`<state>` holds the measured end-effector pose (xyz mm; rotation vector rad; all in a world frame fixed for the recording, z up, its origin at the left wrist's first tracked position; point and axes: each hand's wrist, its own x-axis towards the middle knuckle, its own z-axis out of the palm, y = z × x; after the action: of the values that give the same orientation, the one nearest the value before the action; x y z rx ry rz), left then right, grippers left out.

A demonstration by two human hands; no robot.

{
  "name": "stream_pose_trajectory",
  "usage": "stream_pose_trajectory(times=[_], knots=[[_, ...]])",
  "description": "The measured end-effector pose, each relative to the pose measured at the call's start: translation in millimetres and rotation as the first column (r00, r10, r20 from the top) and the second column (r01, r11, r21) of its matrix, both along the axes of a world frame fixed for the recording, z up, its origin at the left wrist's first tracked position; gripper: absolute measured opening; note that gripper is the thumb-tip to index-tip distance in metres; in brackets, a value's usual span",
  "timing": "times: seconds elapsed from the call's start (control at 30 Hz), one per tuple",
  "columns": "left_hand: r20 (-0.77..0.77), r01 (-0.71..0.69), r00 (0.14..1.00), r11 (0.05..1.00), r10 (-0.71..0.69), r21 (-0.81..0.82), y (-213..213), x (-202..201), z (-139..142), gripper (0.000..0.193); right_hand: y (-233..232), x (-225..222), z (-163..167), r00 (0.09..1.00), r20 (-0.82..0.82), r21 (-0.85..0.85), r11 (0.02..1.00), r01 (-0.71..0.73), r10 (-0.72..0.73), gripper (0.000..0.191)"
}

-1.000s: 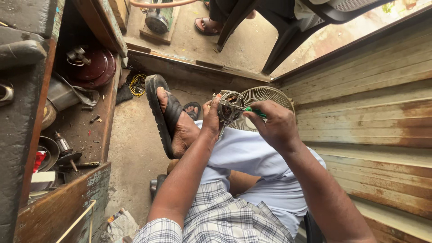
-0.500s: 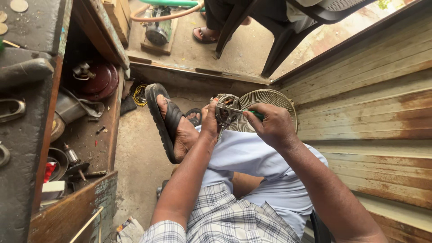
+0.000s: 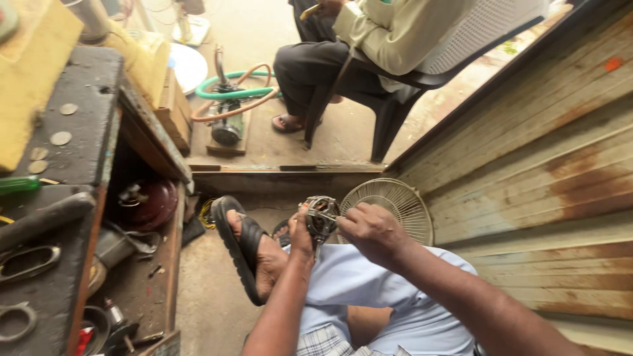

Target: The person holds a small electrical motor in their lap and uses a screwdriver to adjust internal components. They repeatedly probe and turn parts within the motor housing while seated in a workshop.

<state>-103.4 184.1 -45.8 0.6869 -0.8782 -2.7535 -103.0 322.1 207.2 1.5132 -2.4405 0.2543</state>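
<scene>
Motor stator (image 3: 322,217), a small round metal piece with dark windings, sits raised above the person's lap, held between both hands over the light blue cloth (image 3: 369,283) that covers the crossed knee. Left hand (image 3: 302,232) grips it from the left and below, thumb and fingers curled closed against its rim. Right hand (image 3: 374,231) comes in from the right, fingers bunched tight at the stator's edge; whether they pinch a tool or only the metal cannot be told, since the knuckles hide the tips. Just left of the hands, the person's own foot in a black sandal (image 3: 241,254) rests tilted up on the knee. Right behind the stator stands a round wire fan guard (image 3: 395,201), leaning against the rusty corrugated wall (image 3: 547,171). On the left runs a dark workbench (image 3: 72,132) with coins on top and a shelf of cluttered parts under it. Farther off, past a low step, lies a green hose (image 3: 231,92) coiled about a small pump, and another person sits in a dark plastic chair (image 3: 409,92).
</scene>
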Motion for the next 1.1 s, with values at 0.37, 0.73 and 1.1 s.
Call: stream_pose_trajectory(times=[0.37,0.73,1.1], knots=[[-0.022,-0.051,0.998,0.998,0.052,0.034,-2,12,12,0.064,12,9,-10,0.953,-0.290,0.255,0.967,-0.008,0.085,0.023],[0.159,-0.030,0.987,0.999,0.031,-0.013,-6,14,9,0.070,12,7,-23,0.938,-0.332,0.294,0.956,0.002,0.100,0.025],[-0.024,-0.088,0.996,0.996,0.087,-0.032,-8,2,-10,0.040,11,16,-19,0.971,-0.239,0.092,0.996,0.000,0.022,0.018]])
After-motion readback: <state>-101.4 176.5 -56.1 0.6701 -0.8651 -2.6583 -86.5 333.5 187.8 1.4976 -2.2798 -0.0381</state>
